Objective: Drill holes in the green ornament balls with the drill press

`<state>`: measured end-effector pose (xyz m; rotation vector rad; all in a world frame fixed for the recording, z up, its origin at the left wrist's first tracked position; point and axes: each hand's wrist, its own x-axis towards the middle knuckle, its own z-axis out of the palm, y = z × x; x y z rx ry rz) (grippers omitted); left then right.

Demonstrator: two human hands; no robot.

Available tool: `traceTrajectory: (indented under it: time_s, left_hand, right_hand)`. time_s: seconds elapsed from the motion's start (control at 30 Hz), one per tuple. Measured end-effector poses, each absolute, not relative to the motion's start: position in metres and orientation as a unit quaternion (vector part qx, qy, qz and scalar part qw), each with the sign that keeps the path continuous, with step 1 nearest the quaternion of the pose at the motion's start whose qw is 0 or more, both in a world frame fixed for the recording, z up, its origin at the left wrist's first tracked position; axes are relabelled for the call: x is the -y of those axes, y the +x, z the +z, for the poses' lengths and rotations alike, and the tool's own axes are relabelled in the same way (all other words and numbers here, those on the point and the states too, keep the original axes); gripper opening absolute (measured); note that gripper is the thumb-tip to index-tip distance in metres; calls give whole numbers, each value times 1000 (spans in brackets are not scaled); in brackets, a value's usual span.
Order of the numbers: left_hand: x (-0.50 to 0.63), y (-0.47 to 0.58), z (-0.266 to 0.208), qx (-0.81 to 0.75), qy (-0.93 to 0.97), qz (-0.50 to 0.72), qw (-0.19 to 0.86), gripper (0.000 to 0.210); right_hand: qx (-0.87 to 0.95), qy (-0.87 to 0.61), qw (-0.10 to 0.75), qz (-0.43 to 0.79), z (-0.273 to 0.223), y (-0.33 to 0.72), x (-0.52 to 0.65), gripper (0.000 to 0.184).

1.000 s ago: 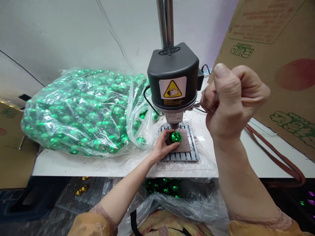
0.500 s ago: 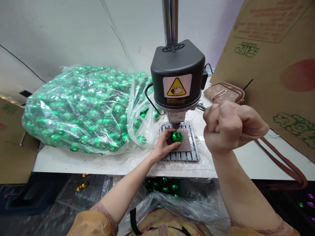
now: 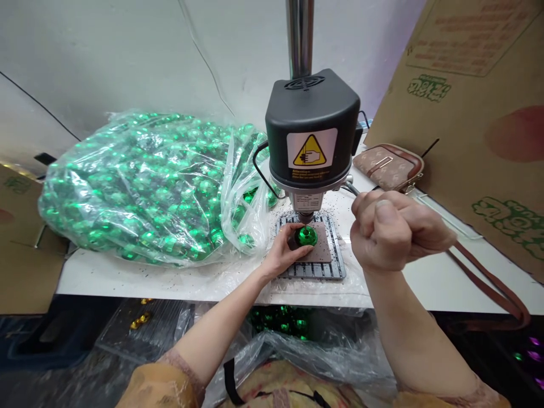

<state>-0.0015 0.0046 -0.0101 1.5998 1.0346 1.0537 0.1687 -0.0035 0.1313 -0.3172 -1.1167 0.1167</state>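
Observation:
A shiny green faceted ball (image 3: 306, 235) rests on a brown pad (image 3: 322, 243) over the slotted metal base (image 3: 338, 266) of a small drill press (image 3: 312, 124). My left hand (image 3: 285, 249) has thumb and fingers closed round the ball's left side and holds it under the chuck (image 3: 305, 216). The thin bit meets the top of the ball; how deep it reaches I cannot tell. On the right, my right hand (image 3: 393, 229) is wrapped in a fist round the press's feed lever (image 3: 352, 187), whose outer end is hidden inside it.
A large clear bag (image 3: 140, 192) full of green balls lies to the left. More green balls (image 3: 283, 320) sit in plastic below the table edge. On the right are a patterned purse (image 3: 385, 164) with a brown strap and a cardboard box (image 3: 476, 124). Dark shavings dot the tabletop.
My right fist has come down slightly and a little to the left on the lever. The press head and column appear slightly further right. My left hand and the ball stay nearly in place.

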Motion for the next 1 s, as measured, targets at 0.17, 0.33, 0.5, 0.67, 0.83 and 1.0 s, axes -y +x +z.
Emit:
traceTrajectory:
  time_s: [0.17,0.33,0.5,0.67,0.83,1.0]
  left_hand:
    - [-4,-2,-11,-418,656,429,459,56]
    - [-6,-2,-13,-419,657,429,456,57]
    - [-6,-2,-12,-427,656,428,451,57]
    - [-4,0,-10,-429,645,432,462,58]
    - [-2,2,-7,-435,645,451,438,56]
    - [29,-2,-1,-413,740,488,207,41]
  right_hand:
    - [540,-128,830,58,133,169,4,46]
    - [552,-115,824,52,127,171,3,43]
    - [548,-129,826,38,113,171,4,46]
    - [487,-176,852,75,142,163,7,49]
    - [470,-264,825,170,190,164,1,42]
    - [482,-274,809,195,199,169,-4,42]
